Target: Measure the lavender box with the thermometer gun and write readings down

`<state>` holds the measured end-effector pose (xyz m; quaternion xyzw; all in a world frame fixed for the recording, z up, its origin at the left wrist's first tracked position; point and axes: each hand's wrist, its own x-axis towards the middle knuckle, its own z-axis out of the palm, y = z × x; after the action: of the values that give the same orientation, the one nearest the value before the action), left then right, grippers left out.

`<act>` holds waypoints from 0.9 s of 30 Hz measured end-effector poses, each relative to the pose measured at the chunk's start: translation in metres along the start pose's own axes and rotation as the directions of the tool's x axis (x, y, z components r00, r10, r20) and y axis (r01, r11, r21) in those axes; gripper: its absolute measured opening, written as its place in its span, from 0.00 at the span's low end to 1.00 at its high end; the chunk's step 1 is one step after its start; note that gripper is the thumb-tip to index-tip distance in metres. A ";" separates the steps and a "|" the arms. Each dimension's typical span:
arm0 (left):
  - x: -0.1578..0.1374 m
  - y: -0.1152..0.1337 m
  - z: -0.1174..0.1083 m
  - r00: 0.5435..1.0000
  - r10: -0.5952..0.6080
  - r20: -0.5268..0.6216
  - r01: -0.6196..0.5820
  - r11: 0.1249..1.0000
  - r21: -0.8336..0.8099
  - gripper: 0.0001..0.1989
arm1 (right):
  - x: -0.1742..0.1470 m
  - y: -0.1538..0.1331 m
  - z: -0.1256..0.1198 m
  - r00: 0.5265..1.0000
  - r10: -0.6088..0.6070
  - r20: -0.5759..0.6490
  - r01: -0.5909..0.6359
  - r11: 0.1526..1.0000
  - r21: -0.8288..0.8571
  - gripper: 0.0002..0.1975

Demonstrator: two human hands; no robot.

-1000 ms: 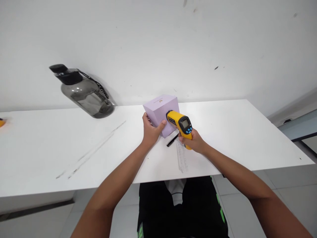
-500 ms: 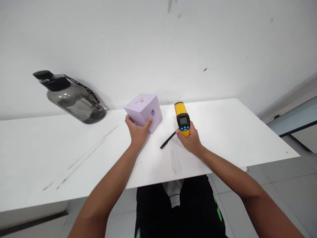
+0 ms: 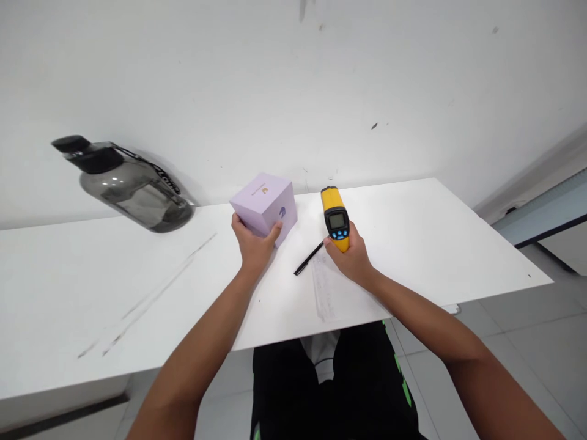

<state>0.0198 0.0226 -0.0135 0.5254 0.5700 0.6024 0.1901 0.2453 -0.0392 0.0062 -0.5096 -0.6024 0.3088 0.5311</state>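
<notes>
A pale purple box [image 3: 263,198] with a small gold mark on top and a dark mark on its side sits near the back of the white table. My left hand [image 3: 255,244] grips its near lower corner, thumb on the marked side. To the right, my right hand [image 3: 352,256] is wrapped around the handle of a yellow and black infrared thermometer [image 3: 336,214]. Its small screen and blue buttons face me, and its nose points towards the wall. A black pen [image 3: 312,255] lies slantwise between the hands, its far end close to my right thumb.
A grey see-through water bottle [image 3: 137,192] with a black cap and strap stands at the back left by the white wall [image 3: 257,79]. The white table [image 3: 160,318] has dark scuffs on its left and faint pencil-like marks in front of my right hand.
The view has shifted slightly, so the bottle and table sit a little differently in it. Both hands keep their holds; the box looks turned very slightly.
</notes>
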 end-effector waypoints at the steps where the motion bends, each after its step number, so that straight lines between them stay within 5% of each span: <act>1: 0.000 0.000 0.000 1.000 0.000 -0.002 0.000 1.000 -0.001 0.50 | 0.000 0.000 0.000 1.000 0.001 0.000 -0.001 1.000 0.000 0.18; 27: 0.001 0.002 0.000 1.000 -0.015 0.017 0.016 1.000 -0.008 0.52 | 0.000 0.004 0.000 0.999 -0.034 0.013 0.034 0.998 -0.054 0.20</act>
<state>0.0202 0.0226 -0.0118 0.5253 0.5701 0.5987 0.2016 0.2462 -0.0374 0.0022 -0.5116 -0.6223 0.2862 0.5187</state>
